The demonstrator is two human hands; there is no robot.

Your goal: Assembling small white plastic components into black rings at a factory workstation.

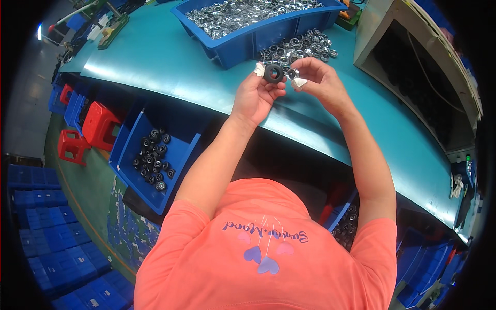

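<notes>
Above the worktop's [170, 62] near edge, the left hand [254, 98] pinches one black ring [274, 73]; the right hand [321, 80] pinches one small silver bearing [291, 74] beside it. Two blue bins [258, 36] [129, 150] hold parts.

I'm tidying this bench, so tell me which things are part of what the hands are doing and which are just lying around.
In use: black rubber ring in left hand; small shiny metal ring at right hand; loose metal rings on teal table.
Lying about: red plastic stools; stacked blue crates.
</notes>
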